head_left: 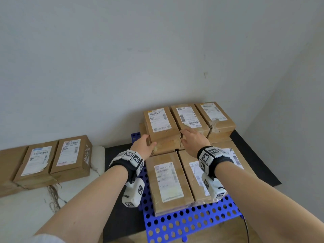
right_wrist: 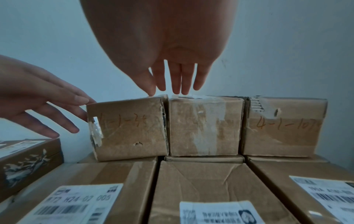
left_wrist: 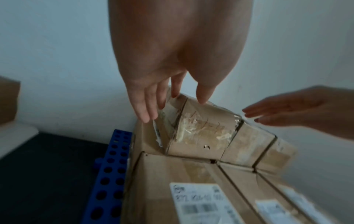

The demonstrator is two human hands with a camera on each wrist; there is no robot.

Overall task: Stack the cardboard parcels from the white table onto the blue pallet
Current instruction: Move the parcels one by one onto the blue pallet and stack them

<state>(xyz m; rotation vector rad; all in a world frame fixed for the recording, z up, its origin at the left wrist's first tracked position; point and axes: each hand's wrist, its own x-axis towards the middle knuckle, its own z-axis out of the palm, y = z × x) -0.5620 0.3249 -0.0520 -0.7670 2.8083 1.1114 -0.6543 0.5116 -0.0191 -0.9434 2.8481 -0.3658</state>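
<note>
Cardboard parcels lie on the blue pallet (head_left: pixel 192 223) in two layers. The upper back row has a left parcel (head_left: pixel 161 127), a middle parcel (head_left: pixel 189 120) and a right parcel (head_left: pixel 213 116). My left hand (head_left: pixel 149 142) lies with straight fingers along the left parcel's (left_wrist: pixel 201 133) near left corner, thumb at its top edge. My right hand (head_left: pixel 191 135) hovers with straight fingers over the seam between the left parcel (right_wrist: pixel 128 128) and the middle parcel (right_wrist: pixel 205 125), holding nothing. Two more labelled parcels (head_left: pixel 52 158) stand on the white table (head_left: pixel 26 216) at the left.
A lower-layer parcel (head_left: pixel 168 179) and another (head_left: pixel 215 165) fill the pallet's front, with bare perforated blue deck nearer me. A black mat (head_left: pixel 119 199) lies between table and pallet. The grey wall stands right behind the stack, and a cable (head_left: pixel 247 228) runs at the lower right.
</note>
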